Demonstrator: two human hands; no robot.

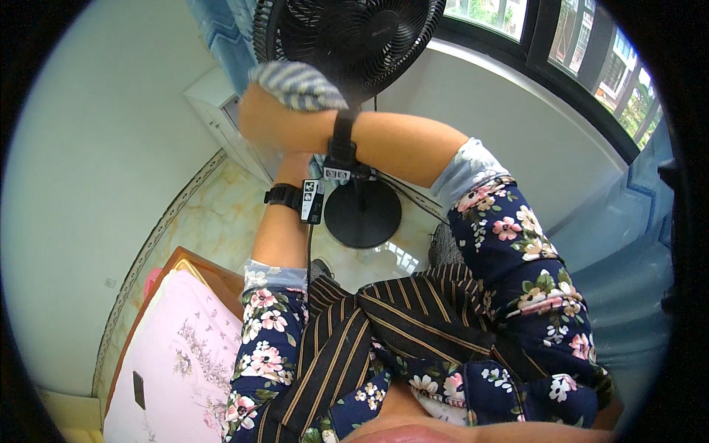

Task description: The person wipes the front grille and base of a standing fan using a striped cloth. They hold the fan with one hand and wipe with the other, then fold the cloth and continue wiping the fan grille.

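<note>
A black pedestal fan (pixel 382 27) stands before me at the top of the view, its round base (pixel 363 213) on the floor. My right hand (pixel 268 119) reaches across to the left, blurred, with a striped grey-and-white cloth (pixel 299 86) bunched at its far side, close to the fan's grille. Beneath it, my left forearm points up toward the fan. Most of my left hand (pixel 297 160) is hidden behind my right hand and wrist. A bit of blue striped cloth (pixel 317 166) shows beside it; whether the left hand grips it cannot be told. Both wrists wear black straps with small devices.
At lower left is a bed with a pink floral sheet (pixel 171 343), a dark phone (pixel 138 390) lying on it. A white cabinet (pixel 213 105) stands left of the fan. Blue curtains (pixel 626 232) hang at right, below a dark-framed window (pixel 532 39). A cable runs from my left wrist device.
</note>
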